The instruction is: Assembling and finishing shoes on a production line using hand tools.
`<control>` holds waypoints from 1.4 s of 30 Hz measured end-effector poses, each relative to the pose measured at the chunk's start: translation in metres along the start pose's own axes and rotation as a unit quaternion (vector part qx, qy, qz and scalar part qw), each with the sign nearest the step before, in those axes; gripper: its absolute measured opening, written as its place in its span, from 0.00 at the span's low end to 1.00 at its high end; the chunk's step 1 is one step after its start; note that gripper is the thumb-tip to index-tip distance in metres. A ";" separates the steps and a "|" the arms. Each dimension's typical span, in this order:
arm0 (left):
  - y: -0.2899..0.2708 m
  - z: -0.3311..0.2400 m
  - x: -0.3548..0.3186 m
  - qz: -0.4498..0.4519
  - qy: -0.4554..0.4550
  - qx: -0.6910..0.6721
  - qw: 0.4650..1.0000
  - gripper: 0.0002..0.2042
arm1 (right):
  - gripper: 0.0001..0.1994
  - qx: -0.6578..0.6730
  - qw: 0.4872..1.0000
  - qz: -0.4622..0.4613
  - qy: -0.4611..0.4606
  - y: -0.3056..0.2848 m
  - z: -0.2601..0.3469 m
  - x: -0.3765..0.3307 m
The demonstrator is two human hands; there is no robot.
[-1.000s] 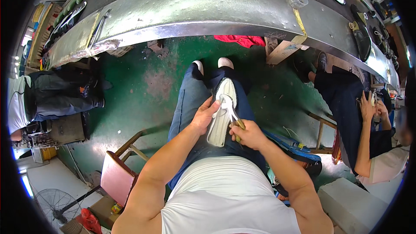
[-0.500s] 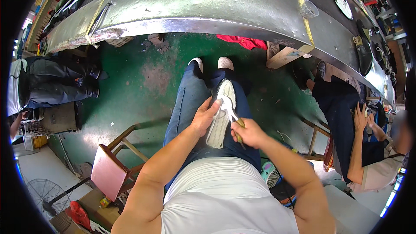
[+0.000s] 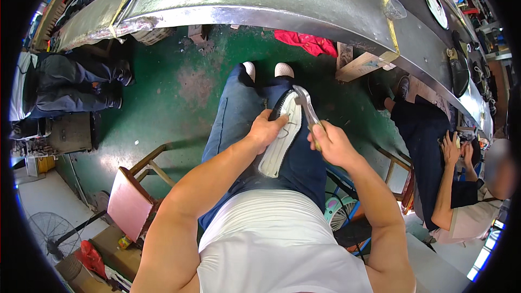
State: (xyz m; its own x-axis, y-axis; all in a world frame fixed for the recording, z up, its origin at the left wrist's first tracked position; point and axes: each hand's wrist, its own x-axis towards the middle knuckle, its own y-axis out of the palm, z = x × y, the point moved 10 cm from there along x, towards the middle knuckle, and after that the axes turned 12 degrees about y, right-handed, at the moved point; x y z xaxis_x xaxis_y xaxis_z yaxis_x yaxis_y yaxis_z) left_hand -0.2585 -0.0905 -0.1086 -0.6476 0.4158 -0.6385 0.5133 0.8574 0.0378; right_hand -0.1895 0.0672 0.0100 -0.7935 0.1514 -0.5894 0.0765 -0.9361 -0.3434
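Observation:
Over my lap lies a long shoe piece [image 3: 279, 146] with a pale, ribbed face up and a dark, toothed-looking edge. Thin dark curved lines show on its middle. My left hand [image 3: 267, 130] grips its left side, thumb on the pale face. My right hand [image 3: 332, 140] is closed around the handle of a hammer [image 3: 307, 107]. The hammer's curved metal head is at the far end of the shoe piece; whether it touches, I cannot tell.
A metal-edged workbench [image 3: 228, 0] curves across the far side, with a white shoe sole [image 3: 435, 8] and a clear cup [image 3: 395, 8] on it. A pink-topped stool [image 3: 128, 204] stands left, a small fan [image 3: 339, 211] right. A co-worker [image 3: 456, 184] sits at right; another person's legs [image 3: 81, 84] show at left.
The hammer has moved from the middle of the shoe piece to its far end, its head swinging upward. My right hand has moved right and away from me; my left hand has shifted slightly.

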 end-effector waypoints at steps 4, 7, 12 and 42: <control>0.000 -0.013 -0.010 -0.011 0.007 0.044 0.999 0.38 | 0.23 -0.267 0.963 0.015 0.013 0.015 -0.018 0.034; 0.002 -0.008 -0.006 0.021 0.012 0.053 0.998 0.37 | 0.24 -0.146 0.986 -0.029 -0.074 0.001 0.005 0.023; -0.008 0.003 0.003 0.004 0.008 0.066 0.998 0.41 | 0.22 -0.269 0.963 0.007 0.023 0.014 -0.018 0.029; 0.011 0.029 -0.020 0.146 0.129 -0.051 0.979 0.46 | 0.08 -0.398 0.911 -0.031 -0.103 0.067 -0.044 -0.071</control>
State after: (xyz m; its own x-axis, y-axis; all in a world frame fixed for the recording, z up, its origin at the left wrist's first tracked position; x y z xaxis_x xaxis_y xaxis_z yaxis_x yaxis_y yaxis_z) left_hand -0.2228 -0.0983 -0.1177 -0.6085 0.6997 -0.3744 0.6473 0.7105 0.2759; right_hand -0.1020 0.0079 -0.0031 -0.9013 0.0578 -0.4293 0.3760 -0.3881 -0.8415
